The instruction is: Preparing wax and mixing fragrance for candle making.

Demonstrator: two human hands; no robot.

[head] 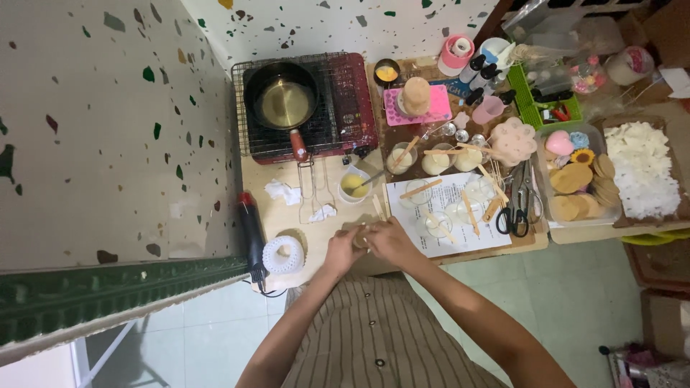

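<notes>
Upper centre of frame: red portable stove [352, 100] with dark saucepan [282, 97] on its grate, handle turned toward the worker, presumably for an easy grab. Right of frame: clear tray [575, 215] of tan discs and shaped pieces, kept off the working zone. Centre right: white paper sheet [449, 248] under several small glasses, wooden sticks laid across their rims, probably as a drip guard. Black-handled scissors [513, 219] at sheet's right edge. Centre left: black heat tool [251, 233] lying beside white round mould [283, 256]. Lower centre, at the wooden table [287, 215] edge: left hand [343, 251] and right hand [392, 241] closed together around a small pale object [361, 236], held close to the body; object's kind not discernible.
</notes>
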